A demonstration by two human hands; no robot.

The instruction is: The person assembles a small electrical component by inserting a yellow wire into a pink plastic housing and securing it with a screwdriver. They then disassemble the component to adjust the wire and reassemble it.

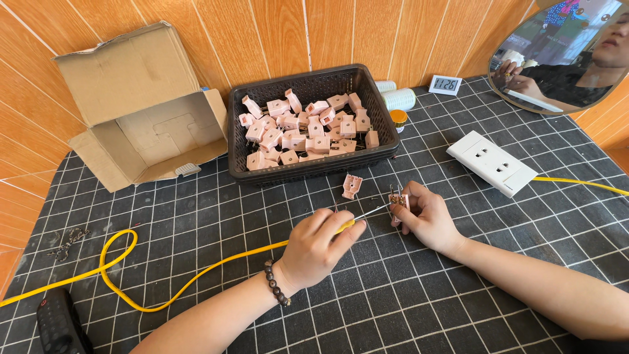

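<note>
Two hands working just in front of the black basket [386, 141] of pink plugs [308, 131]: left hand [319, 246] closing around a yellow-handled screwdriver [362, 215], tip pointing into a pink plug half [398, 198]; right hand [429, 219] pinching that half, prongs up. Lying between hands and basket, a loose plug cover [352, 186]. Sitting right of the basket, a white socket plate [493, 162]; trailing left of it, a yellow cable [118, 275].
</note>
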